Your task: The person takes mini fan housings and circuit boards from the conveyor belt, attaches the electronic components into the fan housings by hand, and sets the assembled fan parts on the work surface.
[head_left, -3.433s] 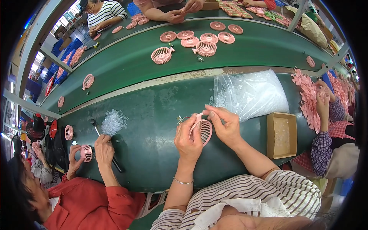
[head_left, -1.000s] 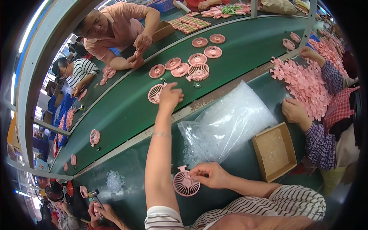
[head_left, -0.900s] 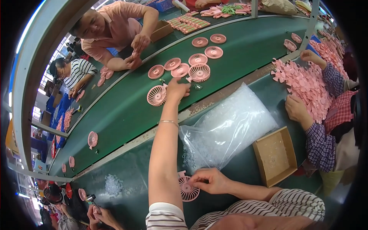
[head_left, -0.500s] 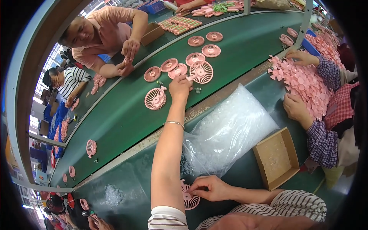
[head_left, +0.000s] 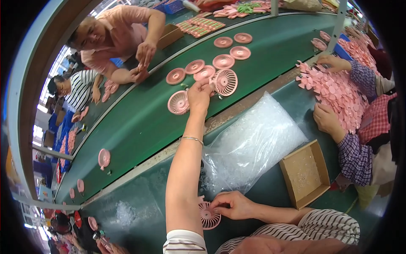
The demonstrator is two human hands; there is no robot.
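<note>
My left hand (head_left: pixel 199 94) reaches out over the green conveyor belt (head_left: pixel 141 127), closed on the stub at the side of a pink round fan grille (head_left: pixel 226 82), which sits tilted beside the fingers. Several other pink round fan parts lie around it, among them a deeper grille (head_left: pixel 178 102) to its left and a disc (head_left: pixel 223 62) beyond. Near my body, my right hand (head_left: pixel 235 205) is pinched over the face of another pink fan grille (head_left: pixel 209 216) on the worktable. Whatever sits between those fingertips is hidden. My left forearm covers the table left of this grille.
A clear bag of small transparent pieces (head_left: pixel 258 139) lies between my arms. Right of it stands an open cardboard box (head_left: pixel 292 186). A co-worker's hands touch a heap of pink blades (head_left: pixel 334 93). Loose clear rings (head_left: pixel 125 213) lie left. Another person works across the belt.
The fan parts on the belt have shifted to the right and slightly away. The grille at my left hand has tilted. My right fingertips have drawn back slightly from the near grille's centre.
</note>
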